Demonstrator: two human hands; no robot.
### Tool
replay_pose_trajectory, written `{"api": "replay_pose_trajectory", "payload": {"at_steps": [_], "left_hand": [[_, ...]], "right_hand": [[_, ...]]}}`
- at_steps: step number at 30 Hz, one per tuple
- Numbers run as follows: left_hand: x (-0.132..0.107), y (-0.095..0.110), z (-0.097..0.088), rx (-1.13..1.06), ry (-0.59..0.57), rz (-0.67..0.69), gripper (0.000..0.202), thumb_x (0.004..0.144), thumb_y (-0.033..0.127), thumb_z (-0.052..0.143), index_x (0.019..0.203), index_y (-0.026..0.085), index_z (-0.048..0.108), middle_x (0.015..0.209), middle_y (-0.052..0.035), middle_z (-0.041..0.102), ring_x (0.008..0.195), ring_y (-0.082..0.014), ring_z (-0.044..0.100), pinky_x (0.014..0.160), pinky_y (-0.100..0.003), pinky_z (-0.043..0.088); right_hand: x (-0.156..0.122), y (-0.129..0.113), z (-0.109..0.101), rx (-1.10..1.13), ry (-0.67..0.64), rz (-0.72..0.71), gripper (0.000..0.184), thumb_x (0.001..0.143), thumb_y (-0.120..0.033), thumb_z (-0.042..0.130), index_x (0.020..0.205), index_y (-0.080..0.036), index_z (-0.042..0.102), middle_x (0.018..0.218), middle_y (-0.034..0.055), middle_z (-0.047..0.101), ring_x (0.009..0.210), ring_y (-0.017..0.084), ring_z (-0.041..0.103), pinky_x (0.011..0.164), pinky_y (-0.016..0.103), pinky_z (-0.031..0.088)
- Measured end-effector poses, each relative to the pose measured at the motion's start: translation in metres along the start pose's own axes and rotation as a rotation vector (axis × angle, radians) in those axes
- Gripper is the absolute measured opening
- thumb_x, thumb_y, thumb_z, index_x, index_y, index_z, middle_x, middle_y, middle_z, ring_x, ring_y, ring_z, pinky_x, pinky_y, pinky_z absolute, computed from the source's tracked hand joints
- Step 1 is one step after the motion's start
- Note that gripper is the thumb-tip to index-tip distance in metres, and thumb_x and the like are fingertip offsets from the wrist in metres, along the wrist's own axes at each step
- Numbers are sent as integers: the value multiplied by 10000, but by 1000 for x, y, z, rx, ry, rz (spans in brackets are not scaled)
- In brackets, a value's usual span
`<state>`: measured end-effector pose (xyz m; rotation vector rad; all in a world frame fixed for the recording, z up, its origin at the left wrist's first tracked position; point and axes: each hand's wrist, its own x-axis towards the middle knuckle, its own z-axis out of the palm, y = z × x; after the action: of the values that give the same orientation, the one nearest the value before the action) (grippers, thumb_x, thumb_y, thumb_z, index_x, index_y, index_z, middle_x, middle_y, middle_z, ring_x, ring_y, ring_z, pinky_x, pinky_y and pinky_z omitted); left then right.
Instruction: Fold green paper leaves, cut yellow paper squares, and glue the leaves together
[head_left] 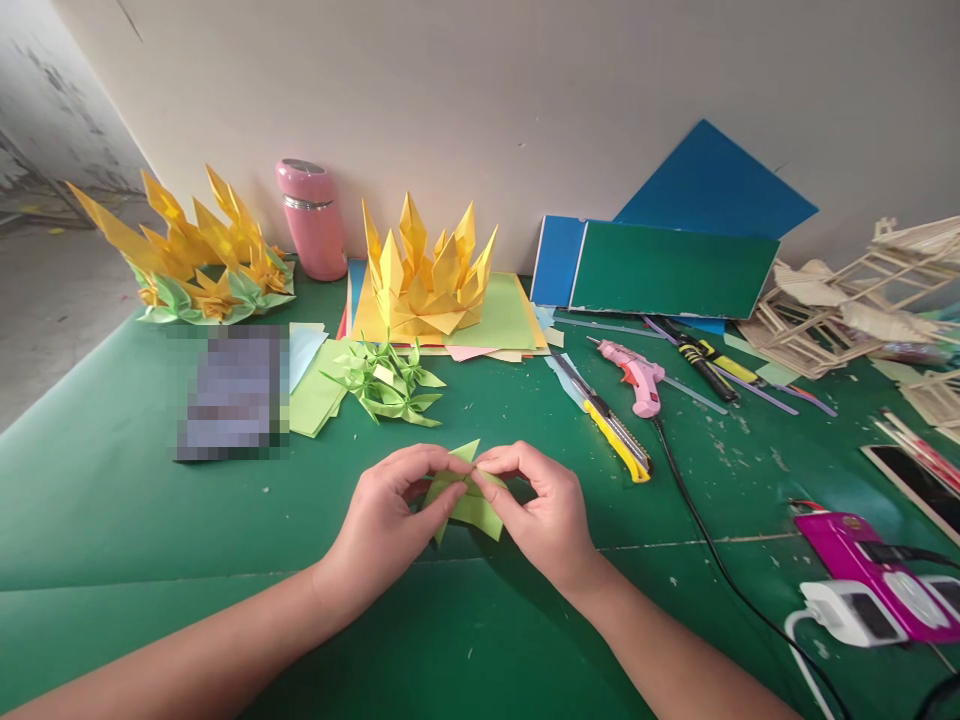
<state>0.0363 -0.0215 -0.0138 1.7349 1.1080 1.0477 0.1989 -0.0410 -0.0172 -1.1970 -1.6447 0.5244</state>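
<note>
A partly folded piece of light green paper (480, 512) is held just above the green table, its corners sticking out above and below my fingers. My left hand (401, 500) pinches its left side between thumb and fingers. From the other side, my right hand (540, 505) grips it the same way, and the fingertips of both hands nearly meet at its middle. Beyond my hands lies a cluster of folded green paper pieces (390, 382). A small stack of green paper sheets (316, 395) is beside that cluster on the left.
Behind stand two yellow paper crowns (427, 285), with a pink flask (313, 220) between them. To the right lie a yellow utility knife (616, 438), a pink glue gun (634, 375) with a trailing cord and a magenta power strip (877, 575). A stick model (832, 310) stands far right.
</note>
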Motion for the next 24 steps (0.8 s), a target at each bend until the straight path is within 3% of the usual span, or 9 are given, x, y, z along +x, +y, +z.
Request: {"api": "replay_pose_trajectory", "payload": {"at_steps": [11, 16, 20, 24], "left_hand": [[1, 3, 0, -52, -3, -36, 87, 744, 224, 639, 785, 216, 716, 789, -26, 699, 692, -151, 644, 586, -231, 543], [1, 4, 2, -183, -40, -174, 68, 735, 244, 645, 774, 192, 663, 732, -8, 672, 625, -133, 620, 576, -236, 532], [3, 3, 2, -310, -40, -289, 143, 711, 283, 667, 807, 188, 621, 714, 3, 652, 625, -137, 627, 551, -231, 525], [4, 3, 3, -339, 0, -293, 173, 695, 255, 679, 797, 196, 553, 675, 37, 578, 602, -108, 582, 538, -205, 497]], "right_hand": [[0, -2, 0, -98, 13, -30, 102, 815, -167, 579, 732, -220, 553, 711, 3, 671, 657, 149, 634, 605, 258, 503], [-1, -4, 1, -116, 4, -36, 95, 812, -172, 577, 737, -225, 557, 695, 5, 662, 660, 161, 629, 611, 276, 498], [-1, -6, 2, -16, -44, 50, 63, 803, -176, 566, 840, -226, 575, 773, 15, 664, 692, 154, 626, 639, 273, 515], [-1, -5, 4, 137, -54, 176, 215, 772, -169, 550, 979, -223, 527, 845, 21, 630, 750, 145, 627, 669, 258, 532]]}}
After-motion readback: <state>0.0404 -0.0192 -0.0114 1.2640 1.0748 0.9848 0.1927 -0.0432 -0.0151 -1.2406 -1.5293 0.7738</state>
